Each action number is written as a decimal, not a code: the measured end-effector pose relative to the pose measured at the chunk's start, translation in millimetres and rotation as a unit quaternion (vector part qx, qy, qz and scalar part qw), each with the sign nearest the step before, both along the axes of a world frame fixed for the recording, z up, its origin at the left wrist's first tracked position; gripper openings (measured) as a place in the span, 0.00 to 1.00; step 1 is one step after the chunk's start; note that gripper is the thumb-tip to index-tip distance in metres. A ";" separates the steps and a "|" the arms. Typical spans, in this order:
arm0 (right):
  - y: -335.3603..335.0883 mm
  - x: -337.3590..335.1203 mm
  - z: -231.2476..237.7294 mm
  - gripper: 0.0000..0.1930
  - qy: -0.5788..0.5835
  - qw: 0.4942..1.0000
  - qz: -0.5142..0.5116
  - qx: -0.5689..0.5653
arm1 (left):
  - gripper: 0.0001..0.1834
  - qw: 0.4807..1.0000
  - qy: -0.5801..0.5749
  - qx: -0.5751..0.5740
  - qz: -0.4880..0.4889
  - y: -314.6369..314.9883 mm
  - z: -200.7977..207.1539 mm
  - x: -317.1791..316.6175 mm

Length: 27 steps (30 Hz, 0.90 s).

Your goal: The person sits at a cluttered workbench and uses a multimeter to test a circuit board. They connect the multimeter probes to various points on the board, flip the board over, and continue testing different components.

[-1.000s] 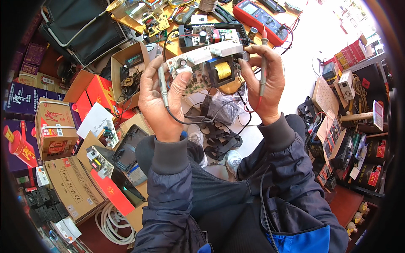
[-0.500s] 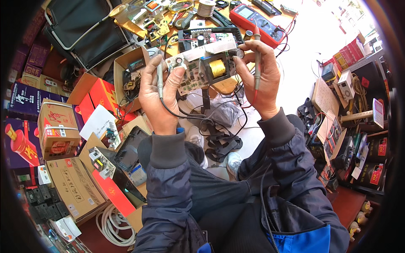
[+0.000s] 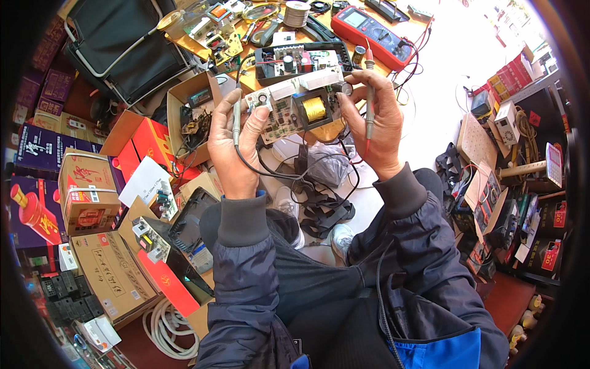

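Between my two hands is a circuit board [image 3: 280, 118] with a yellow-wound transformer [image 3: 314, 109] and pale metal heat sinks along its far edge. My left hand [image 3: 232, 161] grips the board's left end, thumb on top, and a grey test probe [image 3: 236, 123] with a black lead stands along its fingers. My right hand [image 3: 382, 126] holds the right end, with a second probe [image 3: 370, 111], red-leaded, across its fingers. Both probe tips point away from the board. Behind the board lies an open black case [image 3: 270, 72] with another board inside.
A red multimeter [image 3: 372, 38], a solder spool [image 3: 296, 13] and loose boards cover the wooden table. Cartons [image 3: 92, 184] and open boxes crowd the left, beside a folding chair [image 3: 120, 46]. Boxes and tools fill the right. Black straps [image 3: 326, 215] lie on the floor near my shoes.
The board and my hands have shifted slightly, showing more of the black case behind. The right probe has tilted a little. Both hands keep their grip.
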State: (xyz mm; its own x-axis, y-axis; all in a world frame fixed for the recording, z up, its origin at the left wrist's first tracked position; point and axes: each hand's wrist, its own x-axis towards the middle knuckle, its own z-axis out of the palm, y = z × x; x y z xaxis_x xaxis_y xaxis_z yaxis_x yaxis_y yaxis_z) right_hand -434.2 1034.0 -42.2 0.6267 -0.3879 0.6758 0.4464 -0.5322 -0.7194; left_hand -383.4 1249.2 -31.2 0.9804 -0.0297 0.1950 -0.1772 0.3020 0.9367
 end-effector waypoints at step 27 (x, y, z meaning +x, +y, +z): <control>-2.4 -61.0 27.6 0.27 0.131 0.938 0.105 0.302 | 0.35 0.988 -0.126 0.085 -0.038 2.2 4.2 -26.9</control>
State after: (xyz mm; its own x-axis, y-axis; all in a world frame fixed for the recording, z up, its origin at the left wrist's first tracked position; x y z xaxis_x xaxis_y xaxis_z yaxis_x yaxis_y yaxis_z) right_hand -495.2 1031.5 -14.6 0.8463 -0.4998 0.1845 0.2616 0.0881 -0.9611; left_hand -410.3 1251.5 -27.0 0.8951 -0.1543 0.4183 -0.3941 0.1650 0.9042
